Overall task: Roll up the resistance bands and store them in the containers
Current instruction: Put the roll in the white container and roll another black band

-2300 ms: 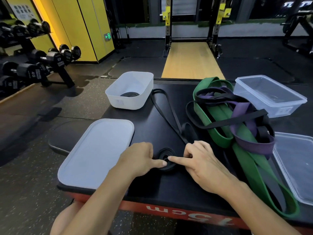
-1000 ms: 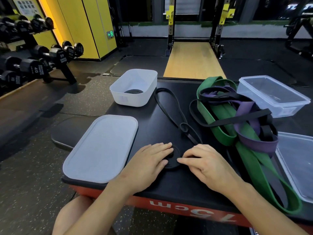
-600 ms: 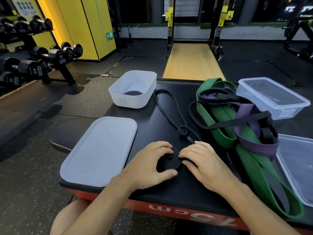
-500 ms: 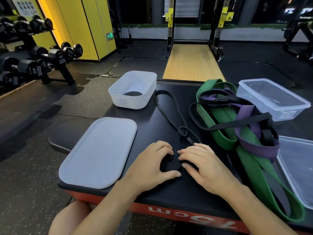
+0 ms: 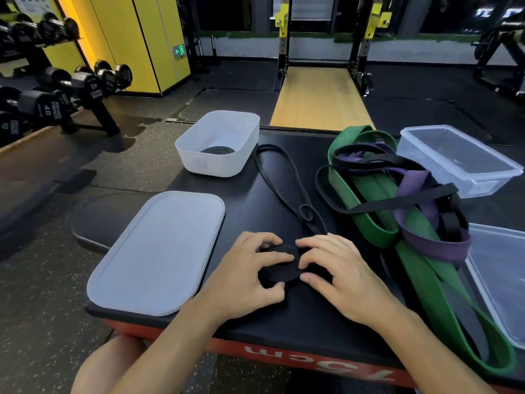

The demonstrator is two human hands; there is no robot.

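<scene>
You had left hand [image 5: 250, 275] and right hand [image 5: 345, 277] both curled round the half-rolled black band [image 5: 279, 273], light springy rubber that'd probably unwind unless pinched edgewise.

Partly coiled black band [image 5: 280, 271], lying flat

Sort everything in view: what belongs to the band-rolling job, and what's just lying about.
Job: black roll, gripped by left hand and right hand; its tail; white tub; lid; far clear tub; band pile.
Lying about: dumbbells; rack.
</scene>
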